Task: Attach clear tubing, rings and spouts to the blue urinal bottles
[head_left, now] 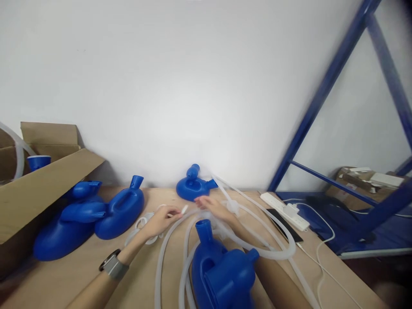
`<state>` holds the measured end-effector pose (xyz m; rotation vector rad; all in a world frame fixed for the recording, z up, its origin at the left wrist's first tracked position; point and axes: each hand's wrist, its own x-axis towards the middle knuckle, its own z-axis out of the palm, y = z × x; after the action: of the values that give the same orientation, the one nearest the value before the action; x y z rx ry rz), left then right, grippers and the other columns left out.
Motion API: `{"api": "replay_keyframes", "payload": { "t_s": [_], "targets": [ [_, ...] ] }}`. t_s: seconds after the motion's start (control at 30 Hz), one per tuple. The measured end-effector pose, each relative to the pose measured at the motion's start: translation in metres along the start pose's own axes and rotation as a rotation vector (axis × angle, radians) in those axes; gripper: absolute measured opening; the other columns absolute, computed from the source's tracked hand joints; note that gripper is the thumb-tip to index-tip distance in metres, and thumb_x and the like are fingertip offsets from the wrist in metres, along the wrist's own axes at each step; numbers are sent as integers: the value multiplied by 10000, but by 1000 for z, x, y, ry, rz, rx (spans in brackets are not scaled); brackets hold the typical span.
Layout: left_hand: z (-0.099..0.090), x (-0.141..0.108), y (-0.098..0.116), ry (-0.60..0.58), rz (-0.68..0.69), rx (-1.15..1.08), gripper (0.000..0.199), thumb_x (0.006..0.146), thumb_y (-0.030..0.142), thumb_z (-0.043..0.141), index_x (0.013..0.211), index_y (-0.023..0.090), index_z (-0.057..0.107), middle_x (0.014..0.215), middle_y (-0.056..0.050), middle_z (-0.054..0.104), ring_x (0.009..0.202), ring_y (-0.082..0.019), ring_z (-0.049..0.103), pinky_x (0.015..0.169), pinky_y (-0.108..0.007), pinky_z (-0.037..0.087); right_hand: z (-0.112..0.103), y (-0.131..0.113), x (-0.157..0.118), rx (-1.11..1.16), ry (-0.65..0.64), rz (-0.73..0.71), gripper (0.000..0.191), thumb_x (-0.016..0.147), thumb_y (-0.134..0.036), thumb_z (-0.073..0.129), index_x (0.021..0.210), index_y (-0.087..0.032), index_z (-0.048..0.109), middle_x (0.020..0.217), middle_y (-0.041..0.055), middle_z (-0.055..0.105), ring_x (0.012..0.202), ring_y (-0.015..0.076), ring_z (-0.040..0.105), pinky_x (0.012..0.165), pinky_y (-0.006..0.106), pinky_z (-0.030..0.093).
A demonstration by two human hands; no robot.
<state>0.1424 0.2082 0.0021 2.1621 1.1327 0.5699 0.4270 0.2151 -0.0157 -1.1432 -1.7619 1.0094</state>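
Note:
My left hand, with a watch on its wrist, pinches a small white plastic piece between thumb and fingertips. My right hand reaches across the coiled translucent tubing, fingers stretched out; I see nothing held in it. Just beyond its fingertips lies a blue plastic urinal bottle. Another blue urinal bottle stands close to me, partly covering my right forearm. Clear plastic rings and lids lie under and beside my left hand.
Several blue bottles are grouped on the left beside an open cardboard box. At the right, a white power strip and a dark tablet-like device lie on the wooden table. Blue metal framing rises there.

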Motion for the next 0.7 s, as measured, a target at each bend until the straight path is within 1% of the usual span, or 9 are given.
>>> {"api": "replay_keyframes", "payload": {
  "t_s": [0.1,0.23,0.3,0.37,0.47,0.53,0.57,0.67,0.7],
  "targets": [
    [-13,-22,-24,116,-133,260,353,983,418,462,960,208,745,1100,-141,749,1067,-334,694,932,-438,528,-18,9,-32,-88,184,34,652,951,-752,509,1242,-213,732,1331,148,704,1267,303,634,1150,496,452],
    [-19,-47,-47,159,-253,514,328,955,250,425,883,178,737,1048,-193,740,1079,-391,701,910,-490,519,-36,21,-86,-207,339,103,652,988,-685,402,1291,-198,713,1381,180,670,1319,339,599,1201,569,389],
    [-17,-57,-51,146,-253,573,319,944,240,442,903,180,753,1078,-188,755,1093,-388,708,943,-500,516,-37,22,-118,-266,336,126,629,955,-674,437,1253,-211,742,1394,180,664,1342,364,582,1219,602,357],
    [-14,-68,-53,146,-236,597,331,950,268,454,1012,195,771,1192,-174,755,1157,-377,699,1000,-501,508,-34,19,-156,-314,294,140,590,916,-653,501,1246,-237,760,1441,165,641,1382,381,555,1233,623,333],
    [-10,-90,-56,184,-214,598,420,977,339,412,1169,215,764,1372,-155,705,1287,-355,651,1066,-487,503,-31,5,-219,-420,148,184,533,928,-581,568,1345,-290,728,1510,123,608,1439,372,523,1238,596,355],
    [-5,-110,-56,240,-166,536,457,971,400,403,1165,220,777,1368,-148,713,1289,-352,657,1067,-479,528,-29,-7,-259,-462,38,234,492,968,-538,573,1398,-334,696,1520,98,604,1447,358,526,1235,556,382],
    [0,-122,-54,276,-129,481,460,962,428,413,1138,229,788,1332,-143,734,1259,-351,679,1054,-474,549,-28,-13,-277,-454,23,260,469,973,-536,583,1391,-356,701,1519,85,603,1442,357,533,1225,540,404],
    [26,-158,-35,315,-8,276,408,971,477,461,1124,295,794,1253,-90,775,1177,-322,730,1021,-439,601,-15,-24,-318,-367,104,353,446,971,-584,581,1345,-392,727,1472,61,639,1386,350,590,1152,494,507],
    [38,-168,-26,258,27,213,378,991,485,488,1179,330,778,1275,-62,770,1191,-302,728,1037,-416,600,-7,-26,-325,-333,147,369,466,982,-595,552,1371,-391,708,1467,59,643,1375,341,602,1124,479,537]
  ]
}}
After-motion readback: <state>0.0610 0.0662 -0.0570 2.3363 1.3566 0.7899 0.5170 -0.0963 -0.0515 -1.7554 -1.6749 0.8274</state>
